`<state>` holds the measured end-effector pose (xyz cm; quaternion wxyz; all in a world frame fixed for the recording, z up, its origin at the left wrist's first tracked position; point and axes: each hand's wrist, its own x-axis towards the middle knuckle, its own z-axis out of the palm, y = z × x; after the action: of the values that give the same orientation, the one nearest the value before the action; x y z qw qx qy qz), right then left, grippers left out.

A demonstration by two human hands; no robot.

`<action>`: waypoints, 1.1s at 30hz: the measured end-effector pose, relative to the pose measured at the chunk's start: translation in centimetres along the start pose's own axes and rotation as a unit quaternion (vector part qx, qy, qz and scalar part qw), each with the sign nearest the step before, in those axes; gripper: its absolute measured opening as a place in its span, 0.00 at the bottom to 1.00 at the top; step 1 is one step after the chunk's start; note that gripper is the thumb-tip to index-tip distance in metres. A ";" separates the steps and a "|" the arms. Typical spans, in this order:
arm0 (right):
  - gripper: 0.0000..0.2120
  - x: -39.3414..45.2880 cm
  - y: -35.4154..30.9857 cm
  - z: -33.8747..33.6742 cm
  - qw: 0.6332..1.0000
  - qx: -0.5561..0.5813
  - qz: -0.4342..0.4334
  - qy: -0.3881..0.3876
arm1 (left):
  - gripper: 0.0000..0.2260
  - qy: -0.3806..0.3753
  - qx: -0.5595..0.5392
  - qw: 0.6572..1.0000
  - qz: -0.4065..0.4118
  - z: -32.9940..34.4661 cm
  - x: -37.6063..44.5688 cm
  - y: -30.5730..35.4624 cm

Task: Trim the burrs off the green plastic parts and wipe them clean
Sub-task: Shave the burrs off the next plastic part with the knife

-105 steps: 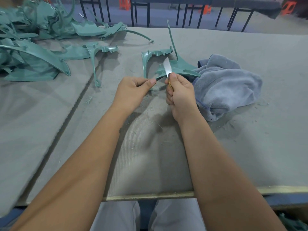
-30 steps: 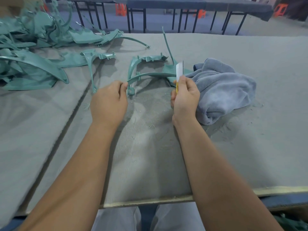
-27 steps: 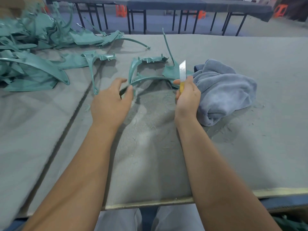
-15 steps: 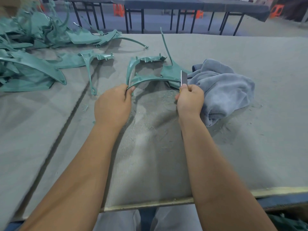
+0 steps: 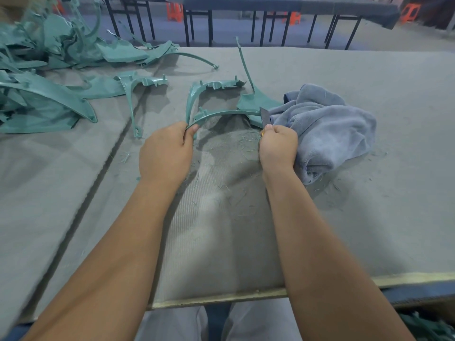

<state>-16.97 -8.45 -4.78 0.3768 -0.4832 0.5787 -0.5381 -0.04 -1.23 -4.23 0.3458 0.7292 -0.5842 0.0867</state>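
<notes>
A green plastic part [image 5: 216, 99], a curved frame with thin arms, lies in the middle of the felt-covered table. My left hand [image 5: 165, 153] pinches the near left end of its front arm. My right hand [image 5: 278, 146] is closed around a small knife [image 5: 264, 116] with a yellow handle, and the blade rests against the right end of that same arm. A grey-blue cloth [image 5: 327, 126] lies bunched up just right of my right hand, touching the part.
A heap of green plastic parts [image 5: 46, 70] fills the far left, with one loose part [image 5: 133, 87] beside it. Green shavings [image 5: 236, 153] litter the felt between my hands. The table's near edge [image 5: 221, 297] runs below my forearms. Dark table frames stand beyond.
My left hand has closed on the front arm's end after reaching for it. My right hand lowered the knife from upright until its blade meets the part's right end.
</notes>
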 end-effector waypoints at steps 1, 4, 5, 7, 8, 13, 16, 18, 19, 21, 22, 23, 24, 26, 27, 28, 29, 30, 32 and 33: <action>0.20 0.0 0.0 0.0 1.000 0.010 0.005 -0.001 | 0.21 0.000 0.001 1.000 0.001 0.0 0.0 0.0; 0.20 0.1 0.1 0.0 1.000 0.027 0.015 -0.006 | 0.20 0.000 0.009 1.000 0.005 0.0 -0.1 0.0; 0.20 0.1 0.1 0.0 0.999 0.029 0.016 -0.011 | 0.20 0.000 0.012 1.000 0.005 0.0 -0.1 0.0; 0.20 0.2 0.1 -0.1 0.999 0.033 0.019 -0.024 | 0.20 0.001 0.012 1.000 -0.004 0.0 0.0 0.0; 0.20 0.2 0.1 -0.1 0.999 0.034 0.020 -0.032 | 0.21 0.005 0.009 1.000 -0.014 0.0 0.0 0.0; 0.20 0.1 0.1 -0.2 0.998 0.032 0.027 -0.043 | 0.20 -0.001 0.010 1.000 0.003 0.0 0.0 -0.1; 0.19 0.4 0.0 -0.4 0.997 0.040 0.044 -0.048 | 0.20 -0.022 -0.010 0.999 0.034 -0.2 -0.2 -0.2; 0.18 0.5 -0.1 -0.5 0.996 0.037 0.054 -0.065 | 0.20 -0.039 -0.018 0.998 0.051 -0.4 -0.2 -0.4; 0.16 0.4 -0.2 -0.5 0.995 0.025 0.054 -0.078 | 0.20 -0.051 -0.017 0.997 0.064 -0.4 -0.3 -0.3; 0.13 0.1 -0.3 -0.3 0.994 0.012 0.046 -0.096 | 0.19 -0.066 -0.007 0.995 0.081 -0.4 -0.6 0.0; 0.13 0.0 -0.3 -0.2 0.994 0.014 0.043 -0.097 | 0.19 -0.064 -0.004 0.995 0.079 -0.4 -0.7 0.1; 0.15 -0.1 -0.3 -0.1 0.995 0.019 0.038 -0.092 | 0.19 -0.057 -0.002 0.996 0.072 -0.3 -0.7 0.1; 0.17 -0.2 -0.4 -0.1 0.996 0.030 0.033 -0.078 | 0.19 -0.050 0.002 0.997 0.061 -0.2 -0.6 0.1; 0.18 -0.2 -0.7 -0.3 0.995 0.083 0.048 -0.036 | 0.19 -0.030 0.028 0.998 0.041 -0.1 -0.5 0.2; 0.17 -0.2 -0.7 -0.5 0.991 0.114 0.064 -0.020 | 0.19 -0.018 0.045 0.998 0.036 -0.1 -0.5 0.2; 0.16 -0.3 -0.9 -0.6 0.988 0.135 0.076 -0.011 | 0.19 -0.007 0.059 0.998 0.034 0.0 -0.5 0.3; 0.15 -0.5 -1.0 -0.7 0.987 0.141 0.079 -0.006 | 0.19 0.004 0.069 0.997 0.031 0.1 -0.5 0.4; 0.14 -0.6 -1.0 -0.7 0.987 0.139 0.074 -0.006 | 0.18 0.016 0.076 0.997 0.026 0.1 -0.5 0.5; 0.12 -0.7 -1.0 -0.6 0.990 0.129 0.061 -0.010 | 0.16 0.038 0.072 0.996 0.023 0.2 -0.5 1.0; 0.12 -0.7 -1.0 -0.5 0.990 0.124 0.059 -0.014 | 0.14 0.041 0.065 0.997 0.028 0.2 -0.5 1.2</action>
<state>-17.12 -7.57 -3.78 0.4727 -0.4055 0.5299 -0.5756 -1.32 -1.06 -4.15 0.3194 0.7290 -0.5828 0.1641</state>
